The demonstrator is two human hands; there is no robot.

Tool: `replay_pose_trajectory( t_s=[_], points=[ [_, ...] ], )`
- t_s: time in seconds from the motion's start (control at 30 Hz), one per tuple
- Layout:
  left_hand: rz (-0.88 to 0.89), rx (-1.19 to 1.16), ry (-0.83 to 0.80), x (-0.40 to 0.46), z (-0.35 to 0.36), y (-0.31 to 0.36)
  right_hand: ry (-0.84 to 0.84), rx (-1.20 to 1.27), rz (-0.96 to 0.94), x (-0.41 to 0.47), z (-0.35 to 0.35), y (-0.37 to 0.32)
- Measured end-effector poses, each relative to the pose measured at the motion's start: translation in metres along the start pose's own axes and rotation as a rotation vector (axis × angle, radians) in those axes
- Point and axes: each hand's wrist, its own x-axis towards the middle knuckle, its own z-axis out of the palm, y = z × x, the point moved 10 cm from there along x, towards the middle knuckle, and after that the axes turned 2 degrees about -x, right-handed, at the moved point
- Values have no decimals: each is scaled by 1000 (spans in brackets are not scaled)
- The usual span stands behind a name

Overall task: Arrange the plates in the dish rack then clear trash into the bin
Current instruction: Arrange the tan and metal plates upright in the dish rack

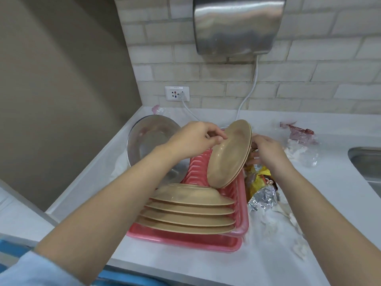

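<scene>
A pink dish rack point(243, 205) stands on the white counter. Several beige plates point(191, 211) stand slotted in its near end. Over the rack's far end, two or three more beige plates point(228, 155) are held together, tilted on edge with the lower rim at the rack. My left hand point(191, 139) pinches their upper left rim. My right hand point(266, 149) holds their right edge from behind. Trash lies right of the rack: a yellow snack wrapper point(257, 178), crumpled foil point(262, 198) and white paper scraps point(288, 221).
A large steel tray point(148, 139) leans at the rack's left side. A red and clear plastic wrapper point(301, 137) lies at the back right. A steel sink point(365, 162) is at the right edge. A hand dryer point(237, 25) hangs on the brick wall, its cord plugged into a socket point(176, 93).
</scene>
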Motion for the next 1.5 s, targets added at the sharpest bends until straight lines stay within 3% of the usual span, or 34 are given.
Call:
replay_pose_trajectory(
  t_s=[0.17, 0.33, 0.57, 0.8, 1.03, 1.17, 1.3, 1.43, 1.5],
  points=[
    [-106, -170, -29, 42, 32, -2, -45, 49, 33, -1, 3, -5],
    [-353, -387, -47, 60, 60, -5, -83, 55, 18, -4, 6, -4],
    [-437, -498, -22, 64, 76, 3, -93, 35, -58, -9, 9, -8],
    [-354, -431, 13, 66, 59, 7, -73, -50, -135, -6, 12, -16],
    [-350, -299, 80, 55, 21, -9, 152, -487, -354, -7, -1, -41],
    [-339, -135, 92, 46, 5, -16, 219, -717, -386, -3, 1, -44],
    [-351, -140, 172, 40, -11, -23, 296, -872, -450, -13, 3, -51],
    [-378, -196, 299, 34, -36, -27, 416, -861, -662, -37, 11, -72],
    [-394, -252, 374, 30, -50, -30, 351, -772, -747, -52, 22, -80]
  ],
)
